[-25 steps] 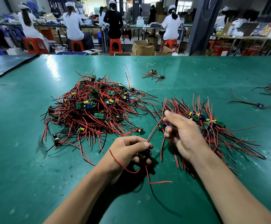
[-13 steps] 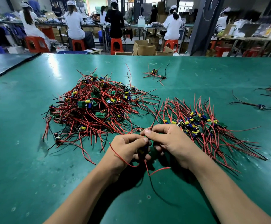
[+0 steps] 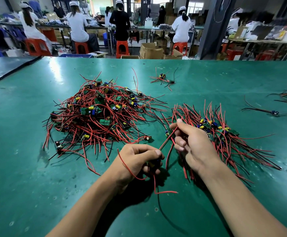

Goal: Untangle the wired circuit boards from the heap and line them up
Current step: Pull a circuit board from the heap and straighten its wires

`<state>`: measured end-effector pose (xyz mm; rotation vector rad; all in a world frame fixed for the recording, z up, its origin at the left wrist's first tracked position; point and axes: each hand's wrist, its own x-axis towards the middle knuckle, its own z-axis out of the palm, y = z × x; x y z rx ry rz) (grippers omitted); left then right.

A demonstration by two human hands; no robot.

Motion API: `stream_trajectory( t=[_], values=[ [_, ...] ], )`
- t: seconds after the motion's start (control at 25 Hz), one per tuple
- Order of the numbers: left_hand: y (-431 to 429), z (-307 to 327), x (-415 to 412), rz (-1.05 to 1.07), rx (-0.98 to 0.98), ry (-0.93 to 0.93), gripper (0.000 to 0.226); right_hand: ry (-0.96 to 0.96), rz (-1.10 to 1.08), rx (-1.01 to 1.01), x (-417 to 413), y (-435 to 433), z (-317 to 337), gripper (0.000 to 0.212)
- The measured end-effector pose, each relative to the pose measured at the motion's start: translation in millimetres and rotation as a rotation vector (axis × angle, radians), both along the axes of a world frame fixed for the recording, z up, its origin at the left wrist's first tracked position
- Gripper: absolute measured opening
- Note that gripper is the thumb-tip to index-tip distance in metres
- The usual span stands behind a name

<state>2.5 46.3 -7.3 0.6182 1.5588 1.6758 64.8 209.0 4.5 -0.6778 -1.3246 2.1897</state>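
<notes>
The left hand (image 3: 139,161) is curling around a small board (image 3: 153,163), which is mostly hidden under the fingers. The red and black leads of this board are hanging out below the hand onto the table (image 3: 28,194). One red wire (image 3: 165,142) is running from under the left thumb up to the right hand (image 3: 195,146). The right hand is pinching this wire between thumb and forefinger, with the other fingers curling in, just beside a second board (image 3: 167,132) at the left end of the row (image 3: 218,132). Whether the fingers are also touching that second board, I cannot tell. The row is lying to the right of the hands, its boards side by side and its wires fanning out on both sides. The heap (image 3: 94,115) is lying left of the row, near it, beyond the left hand. A stray piece (image 3: 162,77) is lying farther back, well apart from both.
</notes>
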Motion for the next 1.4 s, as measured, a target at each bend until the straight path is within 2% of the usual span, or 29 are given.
stream_trajectory(
  t=[0.12, 0.2, 0.36, 0.44, 0.56, 0.64, 0.76, 0.96, 1.04, 1.16, 1.24, 1.4],
  values=[
    [0.0, -1.4, -0.2, 0.004, 0.007, -0.010, 0.015, 0.031, 0.049, -0.251, 1.3, 0.7, 6.9, 0.040],
    [0.0, -1.7, 0.2, 0.023, 0.020, -0.026, 0.010, 0.050, 0.060, -0.294, 2.1, 2.1, 7.5, 0.043],
    [0.3, -3.8, -2.1, 0.154, 0.097, -0.140, 0.008, -0.010, 0.120, -0.041, 3.2, 1.9, 0.8, 0.036],
    [1.1, -4.5, -4.4, 0.224, 0.135, -0.195, 0.007, -0.080, 0.233, 0.131, 4.4, -2.8, -3.6, 0.040],
    [2.5, -4.8, -8.8, 0.281, 0.169, -0.227, 0.021, -0.169, 0.470, 0.336, 7.7, -12.7, -8.6, 0.040],
    [1.7, -4.2, -9.9, 0.283, 0.175, -0.235, 0.028, -0.156, 0.567, 0.375, 9.3, -16.4, -10.2, 0.037],
    [-0.2, -3.8, -11.5, 0.248, 0.179, -0.246, 0.032, -0.112, 0.560, 0.377, 9.8, -19.7, -10.0, 0.031],
    [-2.5, 1.8, -13.6, 0.145, 0.093, -0.209, 0.038, -0.057, 0.713, 0.359, 12.4, -23.6, -8.3, 0.031],
    [-4.7, 2.5, -12.4, 0.116, 0.108, -0.237, 0.042, -0.026, 0.661, 0.394, 11.8, -25.9, -5.8, 0.024],
    [-6.1, 2.9, -11.5, 0.080, 0.188, -0.402, 0.037, 0.033, 0.413, 0.325, 7.5, -25.5, -2.9, 0.020],
    [-6.2, 1.7, -10.9, 0.090, 0.215, -0.423, 0.039, 0.098, 0.251, 0.312, 5.6, -21.7, -1.8, 0.020],
    [-4.6, 2.9, -4.7, 0.058, 0.249, -0.357, 0.036, 0.047, 0.094, 0.617, 6.1, -23.2, -2.1, 0.021]
  ],
)
